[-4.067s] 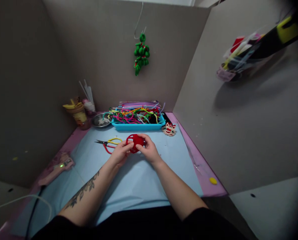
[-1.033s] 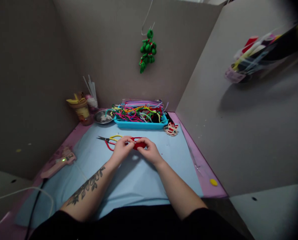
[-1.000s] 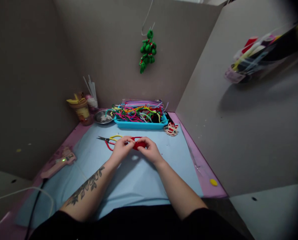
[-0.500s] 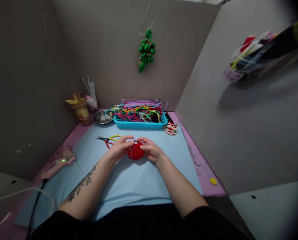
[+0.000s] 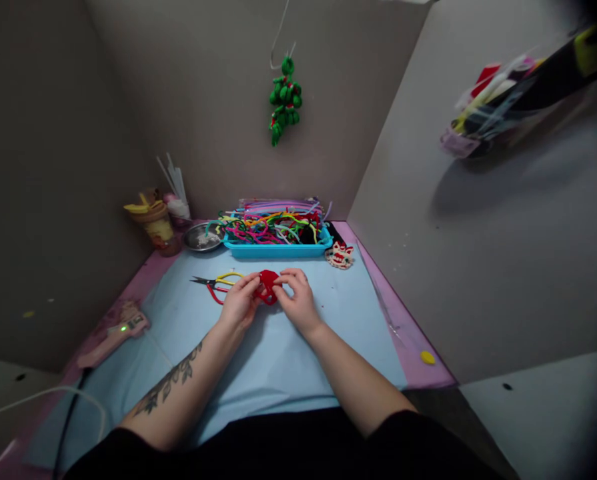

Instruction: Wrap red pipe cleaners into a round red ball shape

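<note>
Red piece shifted away from body; left hand clamped on left side, right hand pinching right edge.

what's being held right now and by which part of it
A red craft piece: the left hand holds its left side, the right hand touches its right side.

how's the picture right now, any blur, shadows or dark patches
Head view: dim overall; upper-right corner blacked out; the nearby bundle blurred, with a shadow on the right wall below it; the red piece between the left hand and right hand too soft for fine detail.
</note>
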`<action>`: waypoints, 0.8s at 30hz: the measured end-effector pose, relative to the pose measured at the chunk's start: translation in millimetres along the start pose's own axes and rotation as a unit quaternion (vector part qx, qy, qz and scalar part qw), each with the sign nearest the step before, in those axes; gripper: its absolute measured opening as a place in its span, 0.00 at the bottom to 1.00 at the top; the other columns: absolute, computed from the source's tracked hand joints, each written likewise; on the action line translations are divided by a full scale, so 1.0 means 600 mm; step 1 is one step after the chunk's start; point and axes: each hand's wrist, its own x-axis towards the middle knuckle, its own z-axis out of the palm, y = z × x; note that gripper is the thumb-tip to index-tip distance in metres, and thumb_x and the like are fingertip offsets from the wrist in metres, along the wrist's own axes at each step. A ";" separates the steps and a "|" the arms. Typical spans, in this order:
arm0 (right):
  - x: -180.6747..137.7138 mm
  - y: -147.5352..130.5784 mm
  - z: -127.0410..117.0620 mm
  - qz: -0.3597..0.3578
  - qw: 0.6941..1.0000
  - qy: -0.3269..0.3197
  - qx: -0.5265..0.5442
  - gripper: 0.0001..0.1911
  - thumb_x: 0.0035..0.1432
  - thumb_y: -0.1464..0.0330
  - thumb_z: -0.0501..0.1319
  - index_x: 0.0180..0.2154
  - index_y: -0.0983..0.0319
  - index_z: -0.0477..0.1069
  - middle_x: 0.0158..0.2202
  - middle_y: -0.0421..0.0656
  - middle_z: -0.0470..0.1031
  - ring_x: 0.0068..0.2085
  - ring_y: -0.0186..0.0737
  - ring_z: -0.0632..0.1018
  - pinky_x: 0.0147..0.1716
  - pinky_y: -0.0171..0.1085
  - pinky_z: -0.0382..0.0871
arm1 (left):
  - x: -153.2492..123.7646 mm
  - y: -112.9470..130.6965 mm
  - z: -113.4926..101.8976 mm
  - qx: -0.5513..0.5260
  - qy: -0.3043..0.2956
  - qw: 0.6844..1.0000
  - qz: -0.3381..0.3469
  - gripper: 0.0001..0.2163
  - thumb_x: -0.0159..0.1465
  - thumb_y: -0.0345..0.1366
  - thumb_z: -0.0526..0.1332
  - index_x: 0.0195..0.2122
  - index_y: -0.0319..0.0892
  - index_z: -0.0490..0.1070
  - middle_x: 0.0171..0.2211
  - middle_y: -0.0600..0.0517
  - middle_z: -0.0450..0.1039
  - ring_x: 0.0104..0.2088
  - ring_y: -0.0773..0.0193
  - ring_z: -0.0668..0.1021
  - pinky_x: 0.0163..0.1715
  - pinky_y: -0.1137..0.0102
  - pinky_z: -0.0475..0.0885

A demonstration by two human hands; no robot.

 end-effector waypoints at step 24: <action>-0.003 0.024 0.010 -0.056 0.996 0.002 -0.068 0.06 0.58 0.72 0.56 0.35 0.59 0.73 0.35 0.44 0.76 0.40 0.41 0.74 0.44 0.42 0.68 | -0.006 -0.027 -0.005 0.131 -0.071 0.985 0.085 0.29 0.44 0.35 0.72 0.46 0.41 0.61 0.31 0.51 0.77 0.29 0.65 0.78 0.36 0.68 0.70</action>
